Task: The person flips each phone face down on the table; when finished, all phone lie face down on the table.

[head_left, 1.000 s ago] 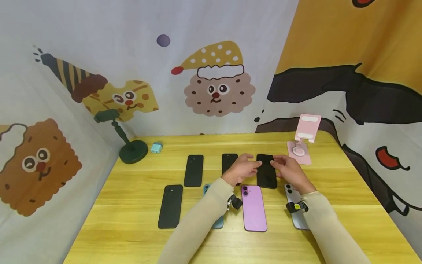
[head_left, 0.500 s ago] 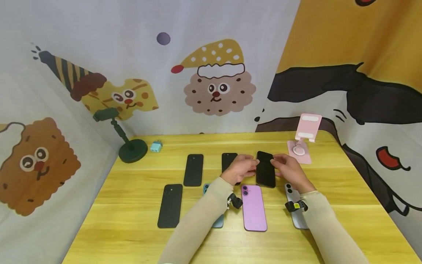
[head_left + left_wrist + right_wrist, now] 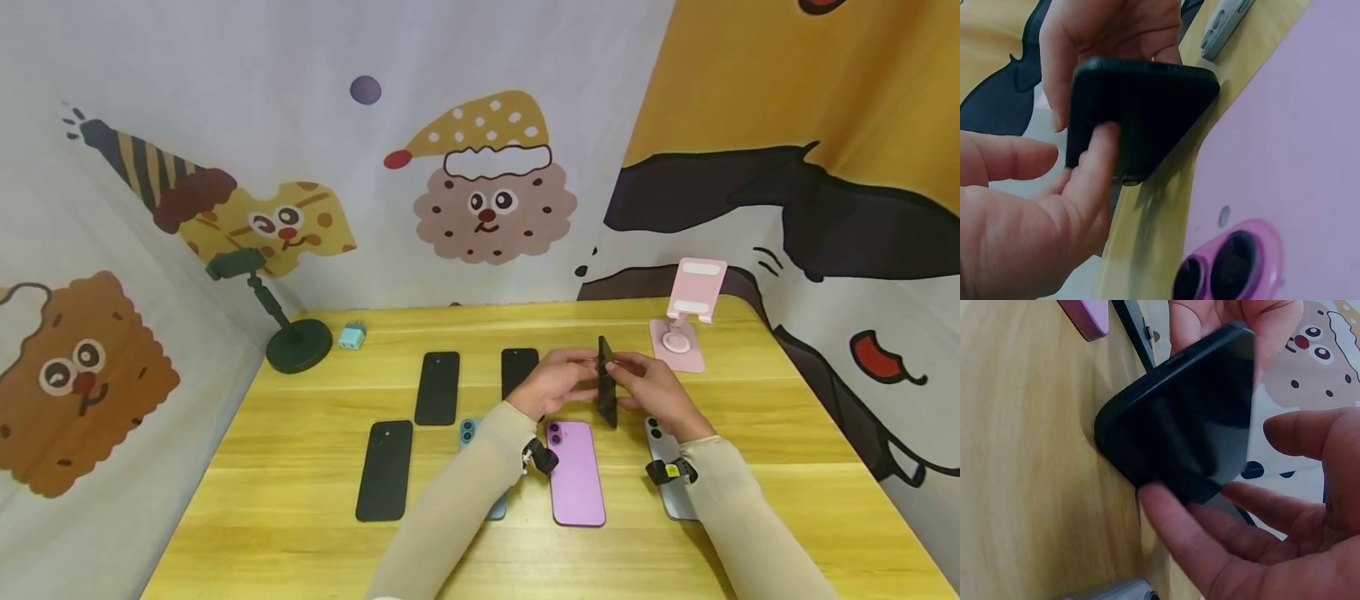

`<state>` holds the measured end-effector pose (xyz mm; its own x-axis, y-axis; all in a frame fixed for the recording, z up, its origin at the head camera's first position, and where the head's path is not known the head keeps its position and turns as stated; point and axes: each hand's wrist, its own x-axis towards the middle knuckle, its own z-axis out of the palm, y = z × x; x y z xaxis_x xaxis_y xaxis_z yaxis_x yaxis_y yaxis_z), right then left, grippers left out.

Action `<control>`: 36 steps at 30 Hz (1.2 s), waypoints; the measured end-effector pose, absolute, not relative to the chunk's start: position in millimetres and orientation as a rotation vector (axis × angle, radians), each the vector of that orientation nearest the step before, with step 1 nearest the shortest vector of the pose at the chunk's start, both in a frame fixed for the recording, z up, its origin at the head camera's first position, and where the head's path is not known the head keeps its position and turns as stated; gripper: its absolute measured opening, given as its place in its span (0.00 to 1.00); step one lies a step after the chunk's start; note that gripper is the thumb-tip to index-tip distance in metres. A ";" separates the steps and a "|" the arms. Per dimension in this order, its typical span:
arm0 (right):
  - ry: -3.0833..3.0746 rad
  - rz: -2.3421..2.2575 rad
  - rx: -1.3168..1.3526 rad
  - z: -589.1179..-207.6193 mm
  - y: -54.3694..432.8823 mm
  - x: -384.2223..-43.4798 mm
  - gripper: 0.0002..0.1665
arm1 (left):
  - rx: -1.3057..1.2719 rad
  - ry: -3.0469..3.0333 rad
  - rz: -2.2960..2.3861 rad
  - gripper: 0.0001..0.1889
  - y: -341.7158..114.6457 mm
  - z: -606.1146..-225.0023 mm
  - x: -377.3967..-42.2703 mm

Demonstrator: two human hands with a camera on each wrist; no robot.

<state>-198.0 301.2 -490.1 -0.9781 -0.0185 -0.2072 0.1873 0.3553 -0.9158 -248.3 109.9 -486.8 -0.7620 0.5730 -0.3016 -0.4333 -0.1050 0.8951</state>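
Observation:
A dark smartphone [image 3: 607,383] stands turned up on its long edge between my hands. In the left wrist view its back [image 3: 1141,100] shows, with a lens at the far end; in the right wrist view, its glossy screen [image 3: 1191,431]. My left hand [image 3: 558,382] touches the back with extended fingers [image 3: 1100,156], the thumb held away from them. On the screen side my right hand [image 3: 658,387] has its fingers [image 3: 1179,531] at the lower edge, thumb lifted apart. A pink-purple phone [image 3: 576,479] lies near my left wrist, a silver one [image 3: 670,454] under my right.
More phones lie on the wooden table: black ones [image 3: 437,387] [image 3: 385,471] [image 3: 519,367] and a blue one [image 3: 468,431], partly behind my left sleeve. At the back are a green stand [image 3: 300,343], a light blue charger plug [image 3: 352,336] and a pink phone stand [image 3: 693,292].
The dark phone, lying flat with its black face up, has been lifted and tipped up onto its long edge. My hands have closed in on it from both sides.

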 end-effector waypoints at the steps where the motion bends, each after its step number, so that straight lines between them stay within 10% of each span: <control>1: 2.424 -1.695 0.141 -489.8 300.8 -197.5 0.41 | 0.164 1.488 1.918 0.26 110.2 -487.1 -248.0; 36: 2.463 -1.851 0.197 -479.8 309.4 -195.5 0.34 | 0.183 1.631 1.803 0.37 104.9 -494.6 -246.6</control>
<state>-195.5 309.4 -479.8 -0.9904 0.0695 -0.1193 0.1339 0.2733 -0.9525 -246.6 104.9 -494.6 -0.7526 0.5668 -0.3352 -0.3902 0.0262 0.9204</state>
